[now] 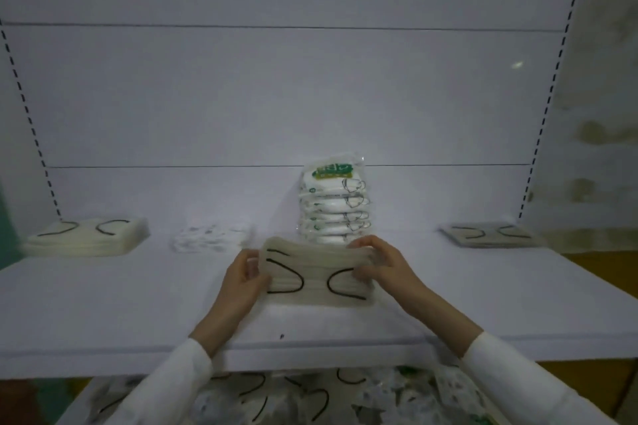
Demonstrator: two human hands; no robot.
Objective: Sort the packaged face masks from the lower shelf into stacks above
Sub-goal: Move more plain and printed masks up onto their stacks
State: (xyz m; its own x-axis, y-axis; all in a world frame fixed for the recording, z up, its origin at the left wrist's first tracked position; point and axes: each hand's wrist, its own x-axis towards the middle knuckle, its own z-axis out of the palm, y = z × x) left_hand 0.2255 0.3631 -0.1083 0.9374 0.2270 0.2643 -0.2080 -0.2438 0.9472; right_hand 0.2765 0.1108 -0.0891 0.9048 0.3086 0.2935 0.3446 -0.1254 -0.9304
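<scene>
1. Status. Both hands are curled onto the held packs, a cream bundle w/ black ear loops. L hand grips the left short end, thumb on top. R hand pinches the right short end, fingers over the far edge. Neither hand is spread or idle.

2. Location. The bundle sits over the front-centre of the upper shelf, just in front of the green-label stack. I cannot tell whether its underside touches the shelf.

3. Orientation. Long axis runs left-right, approx. parallel to the shelf front edge. Loop side faces up toward me, far edge tipped slightly high.

4. Key relation. The matching target, in my judgement, is the cream stack at far left, same black loops, same left-right long axis. It lies well apart from the bundle, beyond the patterned stack. L hand is the nearer one. The grey stack at right looks like a diff. colour, so not the target.

5. Next move, est. Carry sideways to the left, no rotation needed, clear the patterned stack en route. More loose packs wait on the lower shelf.
</scene>
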